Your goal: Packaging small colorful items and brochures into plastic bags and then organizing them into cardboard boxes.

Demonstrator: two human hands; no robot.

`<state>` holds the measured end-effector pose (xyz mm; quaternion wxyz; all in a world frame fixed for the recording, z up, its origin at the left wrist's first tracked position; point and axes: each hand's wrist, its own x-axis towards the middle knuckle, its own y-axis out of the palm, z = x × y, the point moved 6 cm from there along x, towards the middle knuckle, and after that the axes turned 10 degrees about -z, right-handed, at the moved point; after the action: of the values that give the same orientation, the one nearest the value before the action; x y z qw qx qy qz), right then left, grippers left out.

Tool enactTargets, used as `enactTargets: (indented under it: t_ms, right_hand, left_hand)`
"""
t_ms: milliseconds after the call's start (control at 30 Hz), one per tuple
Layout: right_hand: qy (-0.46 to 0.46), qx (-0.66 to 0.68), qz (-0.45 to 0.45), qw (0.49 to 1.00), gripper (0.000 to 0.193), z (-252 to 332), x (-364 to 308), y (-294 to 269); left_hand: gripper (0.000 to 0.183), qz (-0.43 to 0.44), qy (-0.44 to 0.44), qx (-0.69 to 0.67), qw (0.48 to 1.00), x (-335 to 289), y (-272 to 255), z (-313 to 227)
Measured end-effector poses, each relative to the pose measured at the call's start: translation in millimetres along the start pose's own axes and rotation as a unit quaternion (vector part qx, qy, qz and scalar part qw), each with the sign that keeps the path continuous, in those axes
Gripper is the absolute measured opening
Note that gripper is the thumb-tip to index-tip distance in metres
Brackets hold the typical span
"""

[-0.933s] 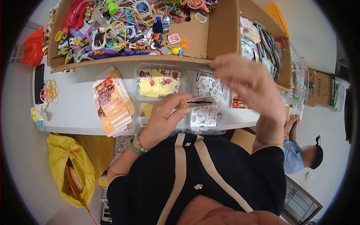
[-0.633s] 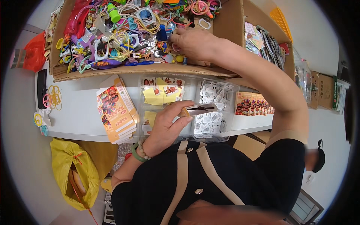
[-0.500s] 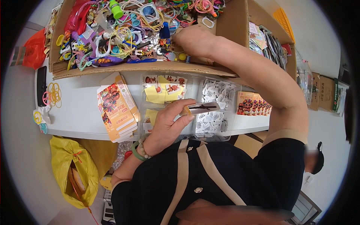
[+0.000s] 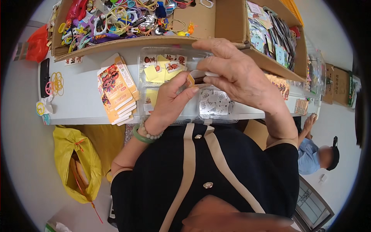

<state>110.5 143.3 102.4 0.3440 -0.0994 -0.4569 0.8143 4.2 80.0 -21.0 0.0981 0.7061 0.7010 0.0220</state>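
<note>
Carton point(image 4: 191, 79) above tray point(image 4: 166, 51), trinket box point(image 4: 232, 23) behind

We look steeply down from head height through one wide fisheye lens. We face the table point(image 4: 79, 98) from close above.

The far edge of the surface point(image 4: 79, 98) is blocked by a cardboard box point(image 4: 230, 21); toward the left edge, passage is offered between orange cartons point(image 4: 116, 87) and yellow bands point(image 4: 58, 83).

1 held carton point(image 4: 192, 79), 1 green bangle point(image 4: 140, 138), 1 beaded bracelet point(image 4: 155, 137), 1 blue-shirted co-worker point(image 4: 307, 157)
</note>
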Motion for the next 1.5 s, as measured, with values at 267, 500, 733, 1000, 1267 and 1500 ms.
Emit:
enactTargets:
  t_ms: [267, 500, 733, 1000, 1267, 1500]
  right_hand:
    - [0.018, 0.018, -0.163, 0.986, 0.017, -11, -41, -13]
    - [0.07, -0.014, -0.227, 0.971, 0.009, -33, -67, -7]
    - [0.112, -0.163, -0.155, 0.968, 0.023, -67, -70, 52]
    - [0.075, -0.244, -0.151, 0.955, 0.017, -67, -59, 63]
    - [0.191, -0.24, -0.192, 0.932, 0.007, -75, -101, 42]
    - [0.185, -0.236, -0.195, 0.934, 0.019, -78, -90, 52]
  left_hand:
    - [0.014, 0.004, -0.019, -0.062, 0.998, -17, 15, -4]
    - [0.023, -0.047, -0.038, -0.096, 0.994, -24, -5, -22]
    - [0.025, -0.122, -0.001, -0.061, 0.991, -32, -27, -25]
    - [0.035, -0.085, -0.027, -0.046, 0.995, -40, -30, -11]
    - [0.037, -0.098, -0.042, -0.061, 0.992, -43, -39, -14]
    - [0.039, -0.063, -0.057, -0.026, 0.996, -44, -32, -9]
